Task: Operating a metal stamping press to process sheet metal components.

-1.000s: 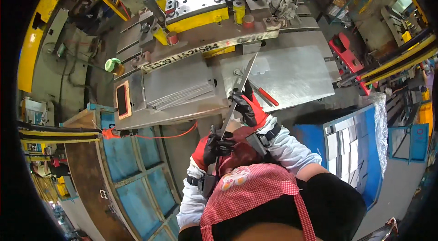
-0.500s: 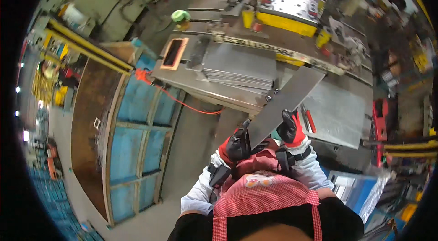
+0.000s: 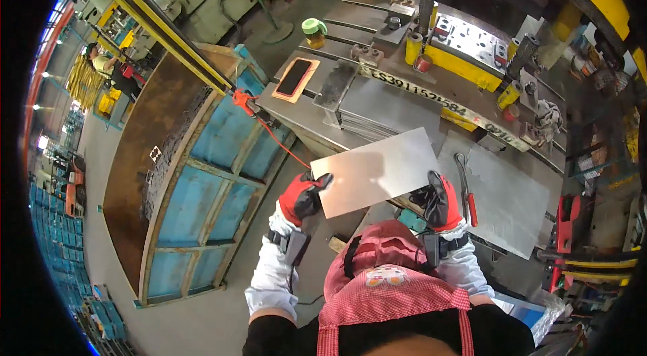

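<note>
A flat rectangular metal sheet (image 3: 377,173) is held up in front of me, its broad face tilted toward me. My left hand (image 3: 301,198), in a red and black glove, grips its left edge with the thumb over the face. At the opposite edge, my right hand (image 3: 439,202), gloved alike, is closed on the sheet near its lower right corner. Beyond the sheet, a stack of similar metal sheets (image 3: 387,108) lies on the press table; the held sheet hides part of it. Pliers with red handles (image 3: 471,209) lie just right of my right hand.
A larger metal plate (image 3: 509,201) covers the table's right side. Farther back stands a die block with yellow sides (image 3: 465,68). A phone (image 3: 295,78) and a green-lidded jar (image 3: 314,33) sit at the left. A blue-sided scrap bin (image 3: 195,198) stands left; a person (image 3: 121,73) is far behind it.
The sheet has turned from a steep slant to nearly crosswise, showing its broad face. My left hand has moved left and up, away from my right hand. The view has shifted too.
</note>
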A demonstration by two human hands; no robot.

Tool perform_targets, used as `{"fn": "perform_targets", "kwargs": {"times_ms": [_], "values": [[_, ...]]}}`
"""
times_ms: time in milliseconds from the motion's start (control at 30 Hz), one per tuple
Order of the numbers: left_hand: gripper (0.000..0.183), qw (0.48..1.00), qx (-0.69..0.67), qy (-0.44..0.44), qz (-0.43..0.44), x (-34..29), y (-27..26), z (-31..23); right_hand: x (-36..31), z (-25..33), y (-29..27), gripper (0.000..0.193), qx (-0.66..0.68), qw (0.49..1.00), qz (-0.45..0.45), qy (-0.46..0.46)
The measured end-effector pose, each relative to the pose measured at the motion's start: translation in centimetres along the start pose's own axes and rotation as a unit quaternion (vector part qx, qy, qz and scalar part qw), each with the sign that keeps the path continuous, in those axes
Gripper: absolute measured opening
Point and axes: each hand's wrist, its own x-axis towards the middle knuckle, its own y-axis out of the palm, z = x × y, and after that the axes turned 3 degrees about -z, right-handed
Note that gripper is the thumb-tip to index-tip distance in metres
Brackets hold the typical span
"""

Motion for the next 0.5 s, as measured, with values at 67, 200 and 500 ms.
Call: {"fn": "perform_targets", "kwargs": {"times_ms": [67, 200, 500], "values": [[0.035, 0.999, 0.031, 0.011, 0.022, 1.7, -1.2, -1.5, -0.3, 0.7, 0.2, 0.032, -0.061, 0.997, -0.001, 0.043], [0.029, 0.944, 0.323, 0.065, 0.009, 6.5, 0.2, -5.8, 0.2, 2.1, 2.0, 0.04, -0.048, 0.991, -0.038, 0.121], [0.023, 0.877, 0.444, 0.11, -0.145, 16.0, -0.1, -11.8, 7.4, 0.6, 4.6, 0.032, 0.031, 0.994, -0.073, 0.074]]}}
